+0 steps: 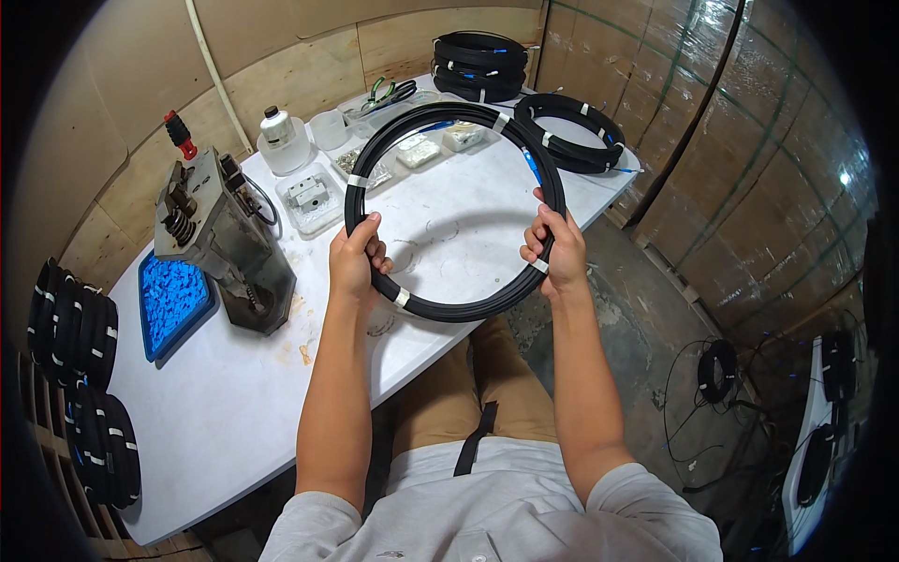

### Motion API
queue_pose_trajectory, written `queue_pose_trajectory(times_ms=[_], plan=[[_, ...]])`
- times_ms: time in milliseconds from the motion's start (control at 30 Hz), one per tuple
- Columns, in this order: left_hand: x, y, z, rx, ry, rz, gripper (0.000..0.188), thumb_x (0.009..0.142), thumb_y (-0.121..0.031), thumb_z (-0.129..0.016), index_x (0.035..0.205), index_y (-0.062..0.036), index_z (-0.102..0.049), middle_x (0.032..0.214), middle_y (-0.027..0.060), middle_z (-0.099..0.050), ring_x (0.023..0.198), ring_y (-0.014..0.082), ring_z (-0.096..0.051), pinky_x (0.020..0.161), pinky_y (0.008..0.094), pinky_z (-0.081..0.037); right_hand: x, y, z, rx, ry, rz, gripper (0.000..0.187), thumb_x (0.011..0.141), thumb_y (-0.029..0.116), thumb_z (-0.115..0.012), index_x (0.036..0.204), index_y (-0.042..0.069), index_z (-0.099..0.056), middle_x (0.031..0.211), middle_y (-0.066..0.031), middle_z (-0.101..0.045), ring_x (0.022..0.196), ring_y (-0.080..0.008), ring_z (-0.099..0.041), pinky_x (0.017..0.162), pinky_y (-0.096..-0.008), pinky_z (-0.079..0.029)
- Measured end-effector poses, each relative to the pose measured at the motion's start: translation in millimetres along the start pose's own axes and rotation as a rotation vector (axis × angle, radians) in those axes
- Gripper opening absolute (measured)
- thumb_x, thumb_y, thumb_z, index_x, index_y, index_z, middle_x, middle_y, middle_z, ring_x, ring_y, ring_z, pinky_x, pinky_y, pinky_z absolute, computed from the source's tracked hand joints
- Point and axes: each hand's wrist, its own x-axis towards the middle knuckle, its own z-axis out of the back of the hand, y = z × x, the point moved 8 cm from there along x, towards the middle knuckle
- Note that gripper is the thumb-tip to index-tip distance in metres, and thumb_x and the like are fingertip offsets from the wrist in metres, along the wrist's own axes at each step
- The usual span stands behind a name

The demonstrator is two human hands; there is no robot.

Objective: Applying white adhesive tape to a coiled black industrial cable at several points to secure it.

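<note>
A large coil of black cable (448,310), bound at several spots with white tape, is held up over the table's front edge. My left hand (356,257) wraps round its left side. My right hand (556,243) grips the right side, just above a white tape band. A blue connector (532,164) shows on the coil's upper right, above my right fingers. Through the ring I see the white tabletop (449,253) and, farther back, small clear boxes of parts (419,150).
At left stand a metal bench press (234,253) and a blue tray of small blue pieces (173,304). Stacked coils (479,67) and a single coil (571,131) lie at the back. More coils (103,445) hang left. Wrapped cartons (730,140) line the right; loose cable (716,370) lies on the floor.
</note>
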Motion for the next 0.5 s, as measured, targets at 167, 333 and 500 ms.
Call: queue_pose_trajectory(times_ms=[167, 333, 500], plan=[[-0.2, -0.1, -0.2, 0.014, -0.006, -0.005, 0.031, 0.092, -0.028, -0.067, 0.073, -0.0159, -0.046, 0.062, -0.0051, -0.036, 0.051, 0.0081, -0.036, 0.046, 0.0256, -0.032, 1.7, -4.0, 3.4, 0.036, 0.000, -0.009, 0.032, 0.096, 0.018, -0.059, 0.126, 0.006, -0.056, 0.071, 0.0013, -0.043, 0.053, -0.0078, -0.042, 0.046, -0.0246, -0.037], [4.0, 4.0, 3.3, 0.008, -0.012, 0.011, 0.032, 0.093, -0.029, -0.067, 0.072, -0.0161, -0.046, 0.061, -0.0052, -0.036, 0.051, 0.0079, -0.036, 0.046, 0.0255, -0.032, -1.2, -3.6, 2.9, 0.026, -0.019, -0.020, 0.032, 0.097, 0.017, -0.059, 0.126, 0.007, -0.056, 0.072, 0.0016, -0.043, 0.054, -0.0073, -0.042, 0.046, -0.0243, -0.037], [5.6, 6.7, 4.8, -0.003, -0.010, 0.021, 0.031, 0.094, -0.029, -0.066, 0.073, -0.0161, -0.046, 0.061, -0.0054, -0.036, 0.050, 0.0072, -0.035, 0.046, 0.0246, -0.032, -5.4, 1.9, -0.8, 0.012, -0.017, -0.008, 0.031, 0.096, 0.016, -0.059, 0.126, 0.007, -0.057, 0.071, 0.0019, -0.043, 0.054, -0.0070, -0.042, 0.046, -0.0240, -0.037]])
